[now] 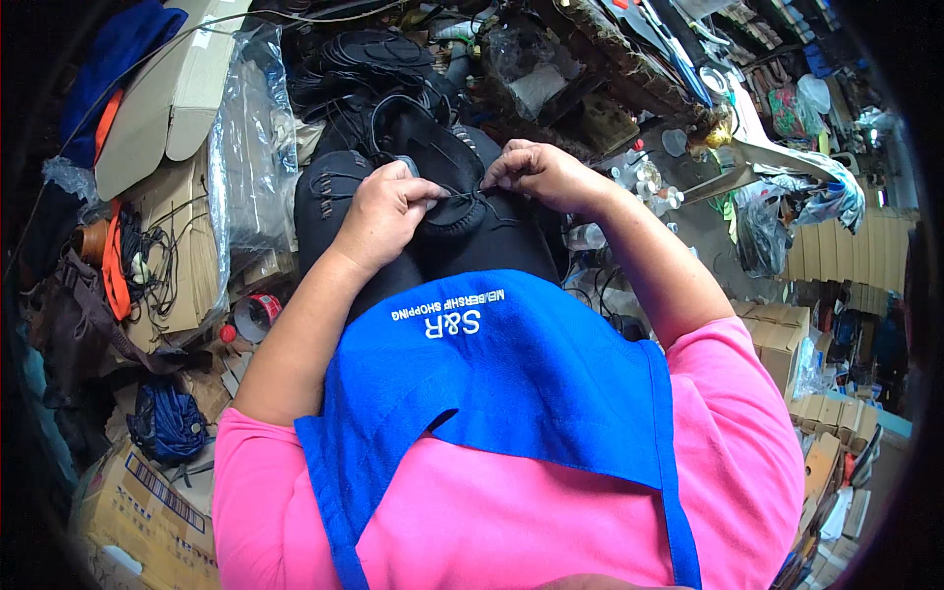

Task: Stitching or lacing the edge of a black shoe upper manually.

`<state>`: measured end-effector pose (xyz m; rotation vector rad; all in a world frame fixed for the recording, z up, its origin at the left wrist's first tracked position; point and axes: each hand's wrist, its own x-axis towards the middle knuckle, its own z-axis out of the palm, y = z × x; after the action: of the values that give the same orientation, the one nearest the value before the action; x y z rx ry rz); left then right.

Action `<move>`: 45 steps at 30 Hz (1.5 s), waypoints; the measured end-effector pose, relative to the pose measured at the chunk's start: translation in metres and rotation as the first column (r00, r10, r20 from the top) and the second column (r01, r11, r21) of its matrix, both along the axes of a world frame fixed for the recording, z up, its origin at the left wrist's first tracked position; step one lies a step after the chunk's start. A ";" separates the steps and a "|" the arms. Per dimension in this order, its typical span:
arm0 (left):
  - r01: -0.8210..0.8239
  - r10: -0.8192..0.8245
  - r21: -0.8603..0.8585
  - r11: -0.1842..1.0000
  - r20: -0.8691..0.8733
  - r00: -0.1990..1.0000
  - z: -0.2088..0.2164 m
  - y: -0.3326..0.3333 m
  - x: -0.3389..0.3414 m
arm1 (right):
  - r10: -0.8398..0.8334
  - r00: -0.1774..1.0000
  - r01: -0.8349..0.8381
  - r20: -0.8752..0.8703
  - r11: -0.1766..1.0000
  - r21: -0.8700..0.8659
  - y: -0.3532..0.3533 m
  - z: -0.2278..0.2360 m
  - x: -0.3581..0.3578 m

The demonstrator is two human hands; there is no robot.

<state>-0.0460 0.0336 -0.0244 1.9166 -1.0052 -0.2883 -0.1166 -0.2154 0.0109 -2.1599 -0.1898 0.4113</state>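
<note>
A black shoe (pixel 433 147) rests on my lap between my thighs, its opening toward the far side and its rounded toe toward me. My left hand (pixel 388 208) is at the left of the toe, thumb and fingers pinched on a thin black cord (pixel 460 195). On the right, my right hand (pixel 531 175) pinches the same cord, or another end of it; I cannot tell which. The cord spans the shoe's toe between both hands, and loose ends hang near the right fingertips.
Dark shoe parts (pixel 369 59) are piled beyond my knees. Cardboard sheets (pixel 177 108) and clear plastic (pixel 251 147) stand at the left. Small bottles (pixel 644 182) crowd the right side, near a metal stand (pixel 752 147). A cardboard box (pixel 147 521) sits at the lower left.
</note>
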 end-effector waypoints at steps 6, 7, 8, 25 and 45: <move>0.003 -0.003 0.012 1.000 0.019 1.000 0.001 0.000 -0.001 | -0.013 1.000 0.014 -0.016 0.999 0.046 0.000 -0.003 -0.001; 0.004 -0.004 0.009 1.000 0.013 1.000 0.001 0.001 -0.001 | -0.004 1.000 0.004 -0.004 0.999 0.043 0.000 -0.003 -0.002; 0.004 -0.004 0.006 1.000 0.008 1.000 0.002 0.001 -0.001 | 0.005 1.000 -0.005 0.009 0.999 0.040 0.000 -0.004 -0.002; -0.009 0.011 -0.026 1.000 0.109 0.994 0.003 0.006 -0.008 | 0.015 1.000 -0.015 -0.001 0.999 0.034 0.005 0.008 -0.007; -0.159 0.149 -0.102 0.982 -0.096 0.984 0.018 0.013 -0.013 | 0.130 0.885 0.103 0.447 0.882 -0.460 0.033 0.001 -0.048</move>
<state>-0.0594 0.0463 -0.0066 1.8536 -0.7938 -0.2218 -0.1648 -0.1823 0.0121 -2.7238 -0.4099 -0.0873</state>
